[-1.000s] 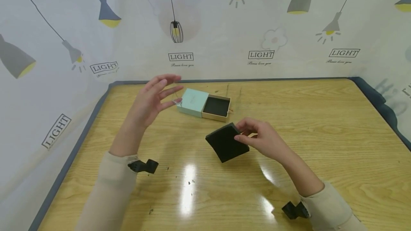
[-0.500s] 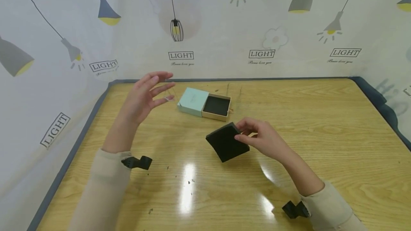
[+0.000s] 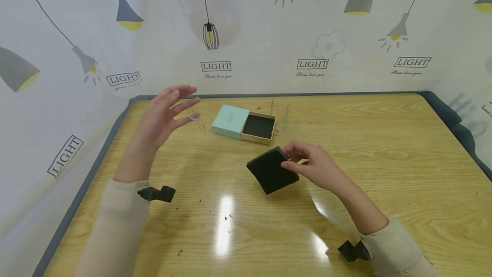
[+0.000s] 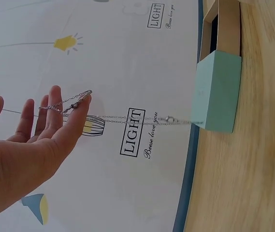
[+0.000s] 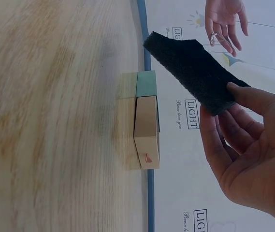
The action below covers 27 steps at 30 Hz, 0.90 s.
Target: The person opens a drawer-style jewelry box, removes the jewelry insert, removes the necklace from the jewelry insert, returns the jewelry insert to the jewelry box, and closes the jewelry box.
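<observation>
My left hand point(image 3: 159, 116) is raised at the left of the head view, fingers extended and apart. A thin silver chain necklace point(image 4: 127, 119) drapes over its fingertips and dangles below, with a small bead on the hanging strand. Between thumb and fingers, my right hand point(image 3: 311, 161) pinches a black foam pad point(image 3: 272, 172) by one edge, tilted above the table. Beyond both hands lies a mint-green sleeve box point(image 3: 230, 121). Its tan drawer point(image 3: 258, 141) is slid partway out to the right, showing a black interior.
The wood-grain table point(image 3: 365, 140) carries small dark marks and bright reflections. A white curtain point(image 3: 261, 33) printed with lamps and lettering stands along the back and sides. Black wrist mounts point(image 3: 157, 193) sit on both sleeves.
My left hand has drifted left, away from the box, carrying the draped necklace along. The right hand and its foam pad have stayed nearly still; the box has not moved.
</observation>
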Motion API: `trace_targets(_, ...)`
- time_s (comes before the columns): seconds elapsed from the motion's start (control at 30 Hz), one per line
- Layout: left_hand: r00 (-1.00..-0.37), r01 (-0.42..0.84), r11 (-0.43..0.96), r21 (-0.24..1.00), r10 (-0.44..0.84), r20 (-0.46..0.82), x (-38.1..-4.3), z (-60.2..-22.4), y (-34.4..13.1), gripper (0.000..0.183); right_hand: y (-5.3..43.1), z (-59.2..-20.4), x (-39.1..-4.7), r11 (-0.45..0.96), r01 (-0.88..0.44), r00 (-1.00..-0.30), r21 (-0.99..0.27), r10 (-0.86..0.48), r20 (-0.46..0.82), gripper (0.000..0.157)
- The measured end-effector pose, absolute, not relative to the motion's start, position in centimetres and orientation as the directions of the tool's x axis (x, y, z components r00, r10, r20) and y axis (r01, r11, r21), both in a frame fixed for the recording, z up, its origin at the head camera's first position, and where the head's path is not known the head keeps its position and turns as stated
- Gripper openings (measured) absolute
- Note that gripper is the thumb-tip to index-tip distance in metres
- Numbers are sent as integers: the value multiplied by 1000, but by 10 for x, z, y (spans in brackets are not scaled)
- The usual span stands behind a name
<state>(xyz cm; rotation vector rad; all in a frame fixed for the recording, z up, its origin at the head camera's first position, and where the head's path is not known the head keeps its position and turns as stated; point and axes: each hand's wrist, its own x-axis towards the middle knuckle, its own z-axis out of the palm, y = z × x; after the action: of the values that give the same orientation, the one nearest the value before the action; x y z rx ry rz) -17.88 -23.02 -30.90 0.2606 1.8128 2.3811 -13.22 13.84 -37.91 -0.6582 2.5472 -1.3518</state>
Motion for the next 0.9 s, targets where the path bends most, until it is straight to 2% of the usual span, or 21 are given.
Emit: trace_targets(0.9,-991,5,-290,957,127,44,-181,-318,-259,23,142,-383,-132,488,-289,-886,-824,-462,37,16)
